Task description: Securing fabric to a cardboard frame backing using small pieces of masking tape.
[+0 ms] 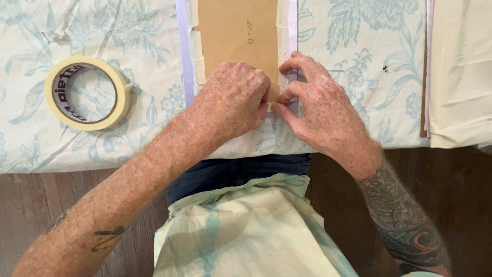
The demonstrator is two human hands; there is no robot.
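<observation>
A brown cardboard panel [237, 36] lies on pale floral fabric [359, 66], with cream masking tape strips [283, 31] along its edges. My left hand [230, 100] is curled into a loose fist and presses on the panel's near edge. My right hand [320, 110] sits just to the right, its thumb and fingers pinching the tape at the panel's near right corner. The corner itself is hidden under my hands.
A roll of cream masking tape [87, 92] lies flat on the fabric at the left. Folded cream cloth [458, 72] is stacked at the right edge. Fabric hangs over my lap [246, 231], above a dark wooden floor [46, 200].
</observation>
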